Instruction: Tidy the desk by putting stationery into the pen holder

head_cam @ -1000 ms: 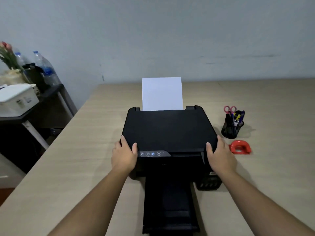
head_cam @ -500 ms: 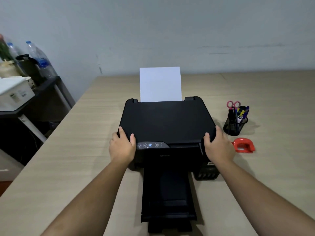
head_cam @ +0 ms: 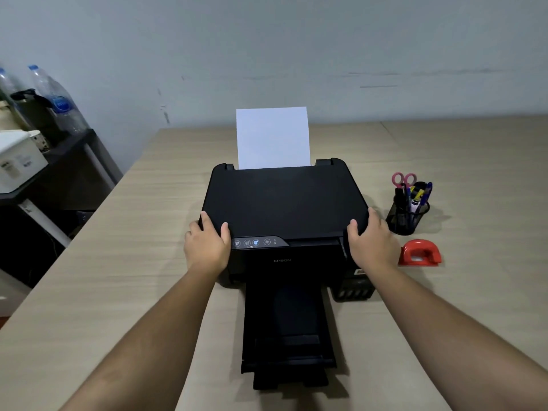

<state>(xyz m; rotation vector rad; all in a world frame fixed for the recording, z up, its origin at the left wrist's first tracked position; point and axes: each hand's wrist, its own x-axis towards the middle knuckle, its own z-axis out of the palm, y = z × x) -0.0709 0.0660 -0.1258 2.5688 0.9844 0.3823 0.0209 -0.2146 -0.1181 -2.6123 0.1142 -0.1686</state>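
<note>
A black mesh pen holder [head_cam: 405,218] stands on the desk to the right of a black printer [head_cam: 284,203]. Pink-handled scissors [head_cam: 403,178] and several pens [head_cam: 419,194] stick out of the holder. A red hole punch [head_cam: 419,253] lies on the desk just in front of the holder. My left hand [head_cam: 206,243] grips the printer's front left corner, thumb on the lid. My right hand [head_cam: 370,240] grips the front right corner the same way, a short distance left of the holder.
A white sheet [head_cam: 272,137] stands upright in the printer's rear feed, and the black output tray [head_cam: 289,327] reaches toward me. The wooden desk [head_cam: 118,277] ends at the left, where a dark side shelf [head_cam: 68,161] holds water bottles [head_cam: 56,99] and a white box [head_cam: 17,161].
Both hands keep their hold on the printer's front corners. The printer and holder sit slightly lower and further away in view, as the camera pulled back and shifted a little.
</note>
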